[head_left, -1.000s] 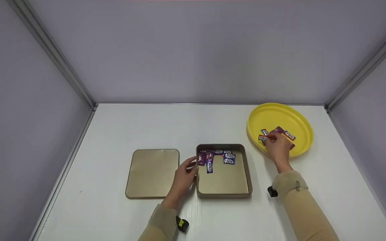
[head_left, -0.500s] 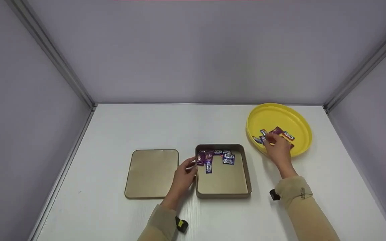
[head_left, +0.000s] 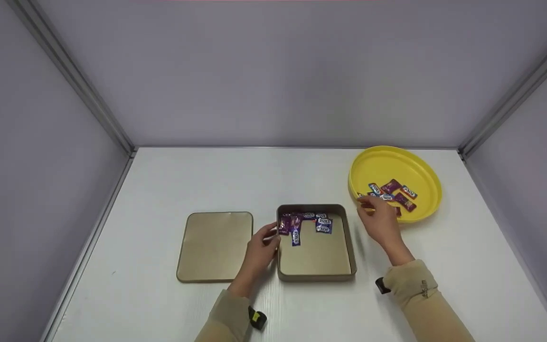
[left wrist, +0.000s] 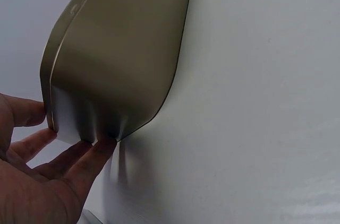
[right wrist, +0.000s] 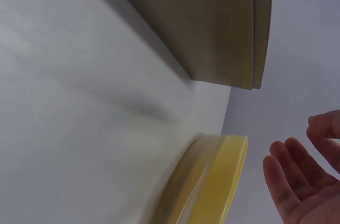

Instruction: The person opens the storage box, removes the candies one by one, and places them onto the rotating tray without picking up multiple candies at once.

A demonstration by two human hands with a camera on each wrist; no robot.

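Note:
An open square gold tin [head_left: 320, 256] stands on the table, with several purple and blue wrapped candies [head_left: 296, 222] along its far side and far left corner. My left hand [head_left: 260, 249] holds the tin's left side; in the left wrist view its fingertips press the tin's wall [left wrist: 122, 49]. At the near left rim of the yellow plate [head_left: 397, 164], my right hand [head_left: 381, 224] has its thumb and index finger together, pinching a small wrapped candy [head_left: 360, 194] mostly covered by the fingertips. More wrapped candies [head_left: 391, 186] lie in the plate beside that hand.
The tin's flat gold lid [head_left: 215, 247] lies to its left on the white table [head_left: 235, 178]. Grey walls [head_left: 297, 71] surround the table at the back and both sides. The plate's raised rim [right wrist: 220, 181] appears low in the right wrist view.
My right hand has shifted left and toward me, from the plate's candies to its near left rim, uncovering candies it hid before. My left hand and the tin have stayed put.

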